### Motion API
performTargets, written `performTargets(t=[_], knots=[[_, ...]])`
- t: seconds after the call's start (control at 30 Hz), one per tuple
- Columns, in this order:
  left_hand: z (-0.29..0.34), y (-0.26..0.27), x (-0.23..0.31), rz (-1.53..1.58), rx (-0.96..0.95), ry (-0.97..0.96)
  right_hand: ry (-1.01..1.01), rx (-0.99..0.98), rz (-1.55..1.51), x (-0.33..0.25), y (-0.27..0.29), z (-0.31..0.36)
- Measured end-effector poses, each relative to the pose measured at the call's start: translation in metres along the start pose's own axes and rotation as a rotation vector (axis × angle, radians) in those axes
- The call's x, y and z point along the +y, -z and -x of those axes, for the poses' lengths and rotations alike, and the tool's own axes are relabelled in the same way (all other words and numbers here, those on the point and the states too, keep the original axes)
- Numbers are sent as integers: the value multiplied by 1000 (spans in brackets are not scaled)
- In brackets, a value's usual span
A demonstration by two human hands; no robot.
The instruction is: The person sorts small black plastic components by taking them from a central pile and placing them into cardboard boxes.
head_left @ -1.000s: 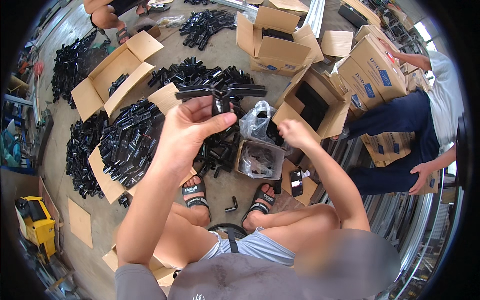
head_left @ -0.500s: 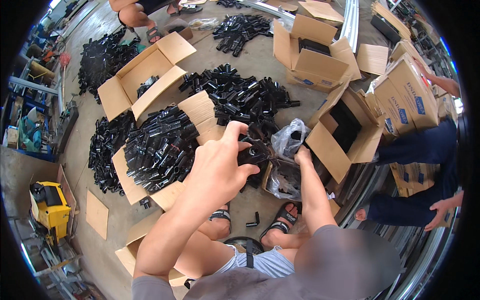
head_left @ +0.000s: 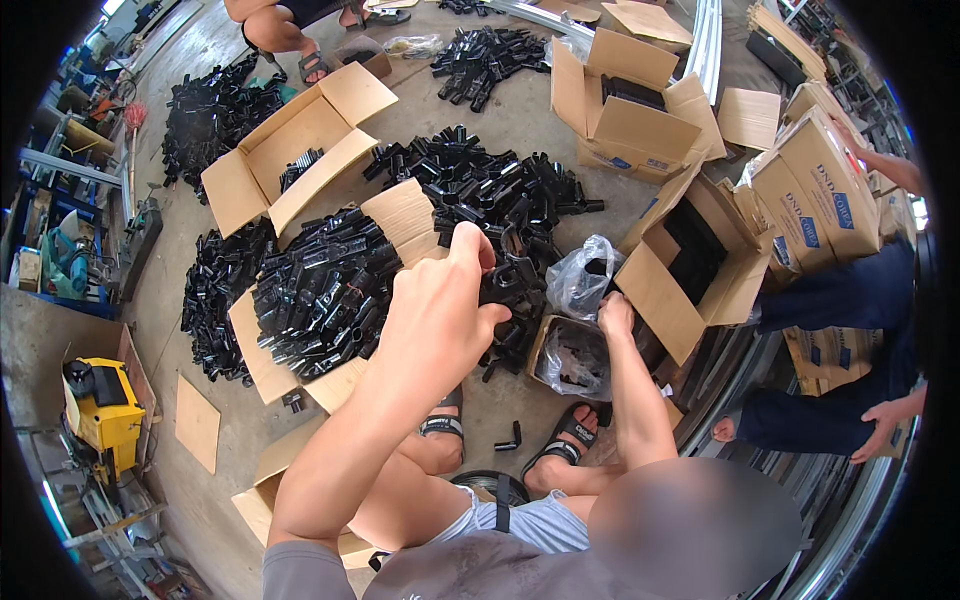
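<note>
Left hand [head_left: 445, 300], thumb and fingers parted, above black fittings [head_left: 505, 190] heaped seemingly for easy reach; right hand [head_left: 617, 314] beside a clear plastic bag [head_left: 577, 284]; whether either grasps a piece cannot be told.

1. The left arm [head_left: 340, 460] is bent at the elbow and raised, slanted forward and toward the right.
2. The left hand [head_left: 435, 305] is seen from its back, with the index finger [head_left: 468, 242] arched and the thumb [head_left: 491, 318] spread apart from it (whether anything is gripped cannot be told).
3. The right arm [head_left: 640, 415] is stretched forward; the right hand [head_left: 616, 317] is turned back-up, its fingertips hidden from view.
</note>
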State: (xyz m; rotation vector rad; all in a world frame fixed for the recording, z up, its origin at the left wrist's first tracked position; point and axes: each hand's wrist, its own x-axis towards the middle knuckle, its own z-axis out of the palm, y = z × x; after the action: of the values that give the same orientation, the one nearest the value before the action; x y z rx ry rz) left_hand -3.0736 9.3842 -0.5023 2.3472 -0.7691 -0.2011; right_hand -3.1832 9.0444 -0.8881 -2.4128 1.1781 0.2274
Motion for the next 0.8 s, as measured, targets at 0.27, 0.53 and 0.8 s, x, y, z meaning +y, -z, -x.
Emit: performTargets(t=[0.27, 0.53, 0.8], knots=[[-4, -7, -2, -87, -18, 74, 313, 712, -702, -158, 128, 160], [3, -6, -2, -88, 40, 18, 835, 610, -997, -225, 245, 252], [10, -14, -3, -43, 82, -17, 1365, 882, -121, -249, 244, 240]])
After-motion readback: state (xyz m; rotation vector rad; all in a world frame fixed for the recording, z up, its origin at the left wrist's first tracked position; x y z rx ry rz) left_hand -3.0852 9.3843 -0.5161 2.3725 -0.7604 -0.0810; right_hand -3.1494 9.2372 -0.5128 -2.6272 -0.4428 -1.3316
